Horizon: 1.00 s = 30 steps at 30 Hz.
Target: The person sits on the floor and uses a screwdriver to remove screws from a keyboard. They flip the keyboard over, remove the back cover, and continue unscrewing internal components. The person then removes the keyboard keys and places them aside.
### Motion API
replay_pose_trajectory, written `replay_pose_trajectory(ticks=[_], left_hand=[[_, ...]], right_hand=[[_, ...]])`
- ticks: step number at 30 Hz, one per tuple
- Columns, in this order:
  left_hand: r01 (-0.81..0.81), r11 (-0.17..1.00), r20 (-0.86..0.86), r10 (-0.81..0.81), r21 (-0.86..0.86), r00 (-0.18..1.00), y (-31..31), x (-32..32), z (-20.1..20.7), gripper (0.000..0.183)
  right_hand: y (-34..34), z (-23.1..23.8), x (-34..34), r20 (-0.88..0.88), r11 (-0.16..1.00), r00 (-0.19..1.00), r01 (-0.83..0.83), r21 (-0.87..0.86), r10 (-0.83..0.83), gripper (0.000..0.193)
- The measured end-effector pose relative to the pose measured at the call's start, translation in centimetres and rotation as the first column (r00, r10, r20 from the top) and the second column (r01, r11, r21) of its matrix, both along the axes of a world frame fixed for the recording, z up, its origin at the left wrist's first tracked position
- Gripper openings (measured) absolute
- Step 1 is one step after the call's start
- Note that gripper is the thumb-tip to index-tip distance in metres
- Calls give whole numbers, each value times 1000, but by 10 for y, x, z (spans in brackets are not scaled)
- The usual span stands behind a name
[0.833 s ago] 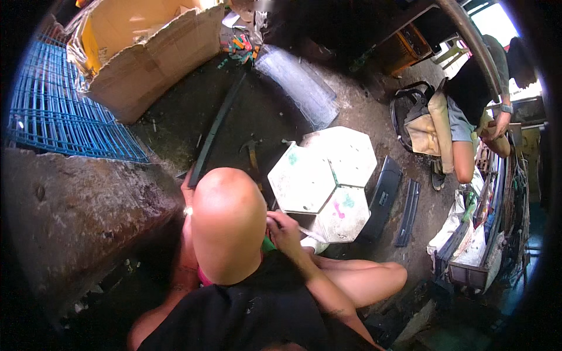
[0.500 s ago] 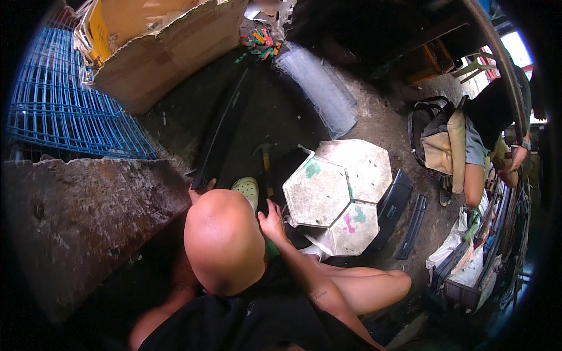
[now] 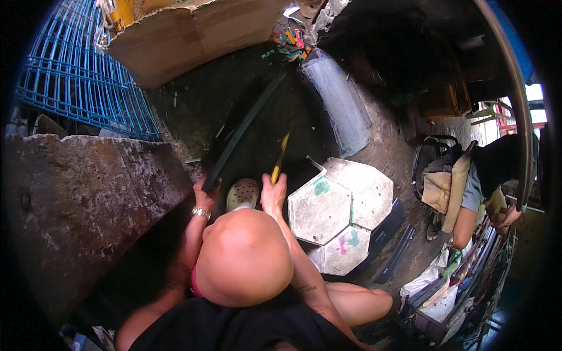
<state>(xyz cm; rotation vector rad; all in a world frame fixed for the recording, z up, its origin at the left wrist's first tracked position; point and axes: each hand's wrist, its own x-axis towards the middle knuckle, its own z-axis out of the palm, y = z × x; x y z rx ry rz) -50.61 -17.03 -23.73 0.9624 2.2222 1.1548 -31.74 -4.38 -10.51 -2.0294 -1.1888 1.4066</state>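
My left hand [image 3: 206,192] is closed around the near end of a long, dark, narrow bar [image 3: 249,120], which slants away over the dark floor. A metal-banded watch [image 3: 201,212] is on that wrist. In my right hand [image 3: 273,193] is a hammer [image 3: 280,161] by its yellow and black handle; its far end is blurred and the head hardly shows. Between the hands rests my foot in a pale perforated clog [image 3: 243,193]. To the right of my right hand stands a low, whitish top of three joined hexagons [image 3: 321,210], stained green and pink.
A large cardboard box [image 3: 193,41] and blue wire grids [image 3: 82,76] stand at the far left, behind a rough slab [image 3: 93,199]. Clear plastic sheeting [image 3: 339,105] lies beyond the hexagons. Dark strips [image 3: 395,254] lie at right, near another person's hand [image 3: 508,217].
My right hand has taken hold of the hammer that lay on the floor and tilted it up. My left hand has raised the near end of the bar. The view has shifted.
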Motion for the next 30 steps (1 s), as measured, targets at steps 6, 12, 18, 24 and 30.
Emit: replay_pose_trajectory(ticks=[6, 12, 18, 24, 30], left_hand=[[56, 996, -18, -55, 62, 998, 2, 6, 21, 47], [63, 997, -13, -63, 49, 998, 3, 7, 23, 46], [71, 994, 60, -76, 78, 995, 1, 13, 27, 55], [63, 983, 58, -74, 170, 996, 11, 14, 42, 59], [173, 965, -121, -151, 199, 981, 19, 16, 80, 56]], right_hand=[[108, 49, -28, -353, 822, 923, 79, 564, 153, 22], [151, 45, -20, 108, 945, 940, -317, -78, 324, 38], [110, 33, -11, -122, 890, 967, -150, 431, 222, 25], [10, 0, -4, -45, 977, 999, 24, 213, -15, 41], [-17, -34, -22, 449, 940, 889, -220, 260, 84, 67]])
